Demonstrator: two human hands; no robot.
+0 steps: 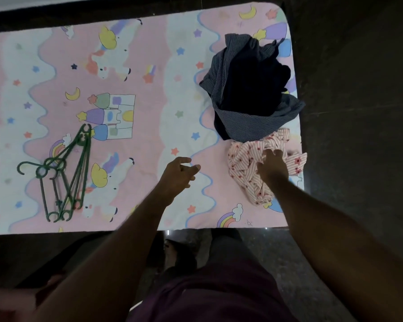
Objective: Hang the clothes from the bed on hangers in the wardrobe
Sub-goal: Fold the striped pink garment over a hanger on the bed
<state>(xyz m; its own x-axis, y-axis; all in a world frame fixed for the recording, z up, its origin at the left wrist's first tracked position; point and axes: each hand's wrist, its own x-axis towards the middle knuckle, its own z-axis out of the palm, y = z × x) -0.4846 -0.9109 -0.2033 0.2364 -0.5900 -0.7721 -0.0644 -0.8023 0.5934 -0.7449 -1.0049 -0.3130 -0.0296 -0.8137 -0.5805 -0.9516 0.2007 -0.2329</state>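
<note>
The right hand (273, 167) lies on top of the pink striped floral garment (244, 163), its fingers spread and bent down into the crumpled cloth; whether they have closed on a fold cannot be told from this angle; the garment bunches under and around the hand, most of it to the hand's left and towards the person, near the bed's (289, 26) right-hand edge. Just beyond the right hand's fingertips, touching the pink cloth and overlapping its far edge, sits a heap of dark pinstriped clothing (249, 89), piled high with a darker plain fold in its middle; it is the nearest thing crowding the hand on the far side.

The left hand (178, 174) hovers over the unicorn-print sheet (149, 112), beside the pink garment but apart from it; its fingers are loosely curled and a little spread, and it holds nothing; bare sheet lies under it.

Well away to the left of the left hand, a bunch of green plastic hangers (65, 173) rests flat on the sheet, stacked and fanned over one another, one hook pointing away from the hands; nothing lies between them and the left hand but the printed sheet.

To the right of the right hand the bed ends and the dark floor (358, 112) begins; the person's maroon clothing (219, 291) fills the near side between both forearms.
</note>
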